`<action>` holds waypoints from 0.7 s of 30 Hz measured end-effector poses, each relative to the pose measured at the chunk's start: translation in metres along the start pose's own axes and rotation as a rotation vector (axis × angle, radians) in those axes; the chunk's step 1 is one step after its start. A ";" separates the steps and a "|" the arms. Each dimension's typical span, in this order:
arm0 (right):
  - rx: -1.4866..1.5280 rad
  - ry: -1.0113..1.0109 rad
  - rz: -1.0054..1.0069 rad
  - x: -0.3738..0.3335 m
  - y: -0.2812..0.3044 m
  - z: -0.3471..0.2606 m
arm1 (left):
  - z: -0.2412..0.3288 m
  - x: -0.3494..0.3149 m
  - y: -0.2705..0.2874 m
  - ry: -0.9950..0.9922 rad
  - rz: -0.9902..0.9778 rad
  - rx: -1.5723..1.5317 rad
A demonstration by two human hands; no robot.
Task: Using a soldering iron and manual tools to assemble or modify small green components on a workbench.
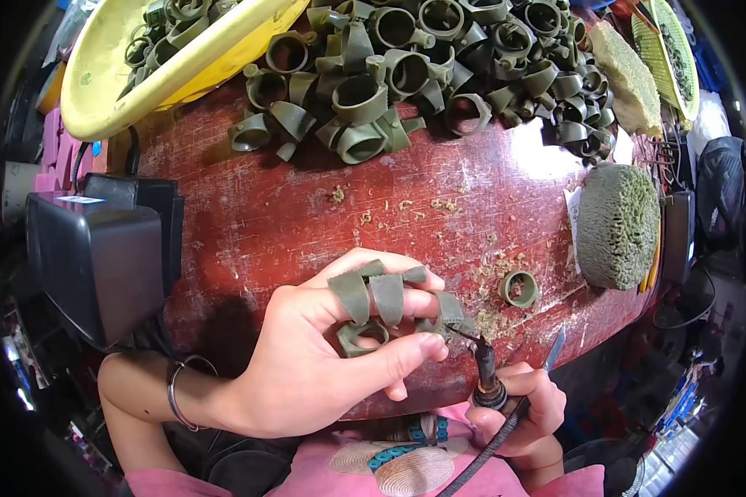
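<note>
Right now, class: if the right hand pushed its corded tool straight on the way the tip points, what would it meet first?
Probably the olive plastic ring piece held in the left hand; the tool in the right hand points up-left at it.

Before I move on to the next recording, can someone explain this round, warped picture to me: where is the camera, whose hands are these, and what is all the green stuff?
The picture comes from a fisheye camera worn on a person's head, looking down at their own two bare hands; that is why straight edges bend near the rim.

The left hand wears several olive-green rubbery ring pieces slipped over its fingers and pinches one more. The right hand grips a dark corded pen-like tool, its tip touching that piece, and also holds a thin blade.

Below lies a worn reddish-brown wooden table scattered with green shavings. At its far edge sits a big heap of the same green rings, with more in a yellow plastic basin. One loose ring lies near a green-stained sponge block. A black box stands on the left.
</note>
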State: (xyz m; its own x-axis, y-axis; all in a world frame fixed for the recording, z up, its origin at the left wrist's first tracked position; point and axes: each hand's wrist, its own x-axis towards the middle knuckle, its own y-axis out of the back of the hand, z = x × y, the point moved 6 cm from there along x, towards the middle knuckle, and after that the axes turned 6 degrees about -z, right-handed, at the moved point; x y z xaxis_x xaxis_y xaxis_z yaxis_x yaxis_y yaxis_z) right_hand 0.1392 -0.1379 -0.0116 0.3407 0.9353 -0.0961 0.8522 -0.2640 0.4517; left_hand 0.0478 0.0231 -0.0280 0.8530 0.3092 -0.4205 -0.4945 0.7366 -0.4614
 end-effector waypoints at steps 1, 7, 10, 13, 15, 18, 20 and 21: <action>0.049 -0.008 0.026 -0.001 0.000 0.003 | 0.000 0.000 0.000 0.011 0.001 0.017; 0.041 0.028 0.297 -0.024 0.029 0.020 | 0.008 0.003 -0.006 0.002 -0.029 0.064; 0.023 -0.162 0.589 -0.023 0.056 0.030 | 0.006 0.001 0.000 0.003 -0.006 0.032; -0.001 -0.257 0.726 -0.028 0.076 0.034 | 0.003 0.001 -0.002 -0.004 -0.030 -0.023; -0.027 -0.259 0.773 -0.033 0.083 0.035 | 0.003 0.002 -0.004 -0.012 -0.027 -0.043; -0.130 -0.321 0.725 -0.033 0.084 0.035 | 0.005 0.002 -0.009 0.026 0.004 -0.005; -0.131 -0.322 0.738 -0.034 0.086 0.036 | 0.005 0.003 -0.010 0.031 -0.027 0.038; -0.129 -0.324 0.739 -0.033 0.086 0.037 | 0.005 0.004 -0.011 0.039 -0.046 0.077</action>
State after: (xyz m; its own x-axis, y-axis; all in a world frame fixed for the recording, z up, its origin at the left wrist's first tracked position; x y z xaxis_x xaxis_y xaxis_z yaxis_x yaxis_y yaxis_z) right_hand 0.2161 -0.2006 -0.0021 0.9117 0.4102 0.0240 0.3167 -0.7385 0.5952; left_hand 0.0578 0.0190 -0.0207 0.8665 0.2519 -0.4310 -0.4397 0.7938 -0.4201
